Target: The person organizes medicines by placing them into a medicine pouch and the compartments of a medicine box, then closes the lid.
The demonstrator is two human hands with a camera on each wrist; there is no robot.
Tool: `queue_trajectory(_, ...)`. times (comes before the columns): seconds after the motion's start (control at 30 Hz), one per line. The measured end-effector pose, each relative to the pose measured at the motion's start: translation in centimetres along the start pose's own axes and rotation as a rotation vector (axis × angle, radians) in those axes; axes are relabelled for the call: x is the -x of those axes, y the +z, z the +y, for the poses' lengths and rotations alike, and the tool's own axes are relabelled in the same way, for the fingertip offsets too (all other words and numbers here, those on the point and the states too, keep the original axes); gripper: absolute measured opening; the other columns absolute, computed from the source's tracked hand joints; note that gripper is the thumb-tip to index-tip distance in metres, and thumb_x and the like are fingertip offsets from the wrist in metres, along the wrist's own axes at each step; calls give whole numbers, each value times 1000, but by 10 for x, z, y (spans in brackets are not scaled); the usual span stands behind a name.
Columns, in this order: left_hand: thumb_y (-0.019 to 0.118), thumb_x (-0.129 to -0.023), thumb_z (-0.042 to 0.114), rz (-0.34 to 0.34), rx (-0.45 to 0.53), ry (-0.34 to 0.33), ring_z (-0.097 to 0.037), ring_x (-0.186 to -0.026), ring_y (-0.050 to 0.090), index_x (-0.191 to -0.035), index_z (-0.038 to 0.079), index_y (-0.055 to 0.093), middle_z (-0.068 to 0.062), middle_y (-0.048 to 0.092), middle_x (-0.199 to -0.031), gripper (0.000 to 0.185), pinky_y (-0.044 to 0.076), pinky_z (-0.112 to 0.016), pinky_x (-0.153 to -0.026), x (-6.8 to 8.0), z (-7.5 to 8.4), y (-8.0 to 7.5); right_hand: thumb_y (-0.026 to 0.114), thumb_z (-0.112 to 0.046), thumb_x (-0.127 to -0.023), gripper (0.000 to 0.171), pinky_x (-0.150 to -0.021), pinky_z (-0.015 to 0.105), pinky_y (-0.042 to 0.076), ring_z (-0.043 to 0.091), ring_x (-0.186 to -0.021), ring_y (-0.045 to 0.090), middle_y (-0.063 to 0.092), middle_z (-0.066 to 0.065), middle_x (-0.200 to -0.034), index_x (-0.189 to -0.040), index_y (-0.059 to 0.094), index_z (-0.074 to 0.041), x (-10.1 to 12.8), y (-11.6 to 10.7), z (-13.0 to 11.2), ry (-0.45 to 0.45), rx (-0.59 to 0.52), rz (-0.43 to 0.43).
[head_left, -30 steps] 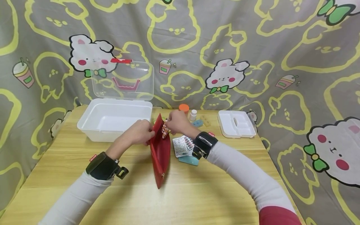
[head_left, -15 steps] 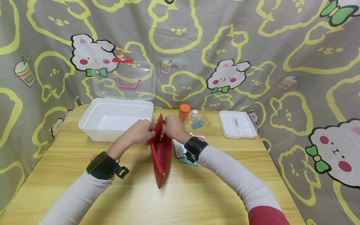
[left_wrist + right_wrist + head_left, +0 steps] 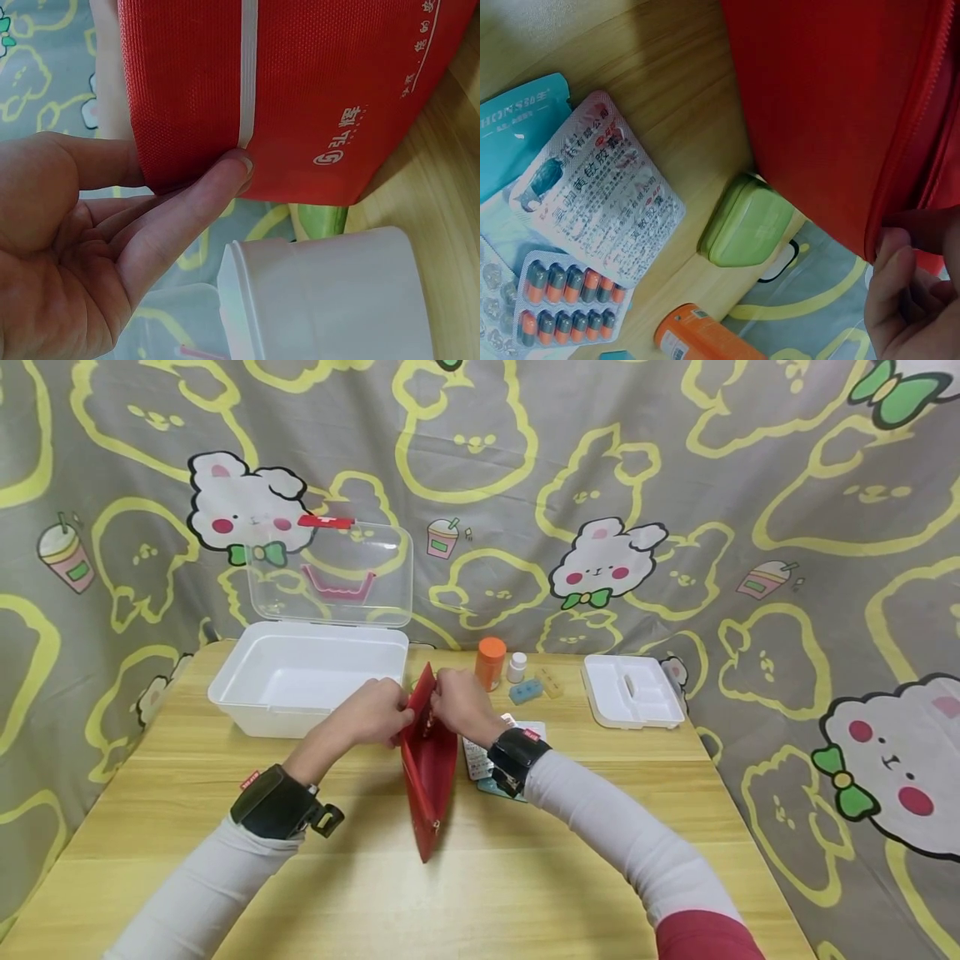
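Red woven-fabric zip pouch (image 3: 428,772) stands on edge on the wooden table (image 3: 480,893), just right of the white plastic storage box (image 3: 307,681). L hand (image 3: 372,713) pinches pouch's upper edge, thumb and fingers curled on fabric. R hand (image 3: 459,702) grips the opposite lip at the zip. Change vs. 1 s ago: red-and-white blister strip no longer visible at pouch mouth; judged inside. Blister packs of orange-grey capsules (image 3: 566,307) lie right of pouch.

We seem to be in a home corner: a wooden table (image 3: 480,877) stands against a cartoon-rabbit curtain (image 3: 675,485), with household medicine spread at its far side, blister packs (image 3: 577,255), an orange bottle (image 3: 491,662) and a white storage box (image 3: 300,681).
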State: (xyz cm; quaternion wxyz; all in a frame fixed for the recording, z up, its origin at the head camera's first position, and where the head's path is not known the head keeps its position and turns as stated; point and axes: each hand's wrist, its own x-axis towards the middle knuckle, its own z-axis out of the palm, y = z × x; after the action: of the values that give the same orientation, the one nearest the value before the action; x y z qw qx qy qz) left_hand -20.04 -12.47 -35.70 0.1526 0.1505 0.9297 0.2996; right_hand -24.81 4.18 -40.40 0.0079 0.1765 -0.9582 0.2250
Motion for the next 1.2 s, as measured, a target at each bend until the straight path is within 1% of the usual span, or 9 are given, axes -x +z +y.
queue_trajectory(0.27, 55, -97, 8, -3, -17, 7, -22, -59, 72, -82, -1, 72, -8, 70, -66, 24, 57, -26, -52, 1, 1, -1, 56, -14, -99, 30, -45, 22, 33, 12, -51, 49, 46, -2, -58, -70, 51, -11, 2, -15, 18, -5, 4, 109)
queue_trajectory(0.4, 54, -97, 9, -5, -16, 2, -22, -59, 73, -82, 0, 72, -7, 70, -65, 25, 57, -26, -52, 0, 1, -1, 58, -7, -93, 26, -47, 25, 35, 15, -52, 49, 47, -1, -58, -67, 54, -8, 12, -17, 33, -11, 10, 60)
queue_trajectory(0.53, 54, -97, 9, -9, -13, -7, -22, -59, 72, -81, 0, 72, -7, 70, -65, 25, 57, -26, -53, 1, 1, -1, 72, -11, -87, 10, -62, 32, 52, 23, -73, 65, 66, 7, -79, -86, 66, -4, 31, -8, 48, 12, 70, -100)
queue_trajectory(0.67, 54, -97, 8, -8, -16, -1, -24, -60, 73, -81, 0, 72, -7, 70, -65, 25, 57, -27, -53, 1, 1, -1, 86, -18, -77, 43, -86, 43, 57, 34, -99, 68, 72, 17, -105, -110, 67, 1, 52, 4, 57, 2, 75, -204)
queue_trajectory(0.73, 54, -97, 8, -10, -17, 1, -24, -60, 73, -82, 0, 71, -8, 70, -66, 25, 58, -28, -53, 1, 1, -2, 92, -21, -71, 59, -89, 45, 56, 35, -103, 66, 71, 19, -109, -118, 65, 1, 61, 9, 59, -16, 86, -226)
queue_trajectory(0.83, 54, -98, 8, -11, -13, -6, -21, -59, 72, -83, -1, 71, -9, 70, -68, 24, 59, -29, -55, 0, 1, -2, 96, -24, -61, 69, -85, 45, 54, 34, -97, 63, 69, 17, -101, -117, 64, -1, 70, 15, 62, -72, 122, -231)
queue_trajectory(0.9, 55, -98, 8, -11, -13, -12, -20, -58, 72, -82, -1, 71, -9, 70, -68, 25, 60, -30, -56, 1, 2, -2, 97, -22, -58, 65, -79, 44, 53, 32, -91, 60, 65, 15, -93, -110, 64, -2, 74, 17, 62, -95, 135, -225)
queue_trajectory(1.07, 55, -98, 8, -10, -15, -9, -19, -58, 71, -80, 0, 71, -9, 71, -68, 25, 59, -28, -54, 0, 2, -1, 93, -13, -57, 48, -72, 42, 50, 29, -82, 55, 56, 10, -81, -92, 62, -4, 79, 22, 64, -115, 153, -205)
queue_trajectory(1.2, 54, -97, 7, -10, -9, -4, -19, -57, 71, -78, 0, 70, -9, 70, -67, 26, 58, -27, -53, 0, 1, -1, 91, -10, -60, 46, -73, 40, 52, 29, -84, 56, 58, 10, -84, -98, 65, -4, 81, 27, 66, -101, 159, -210)
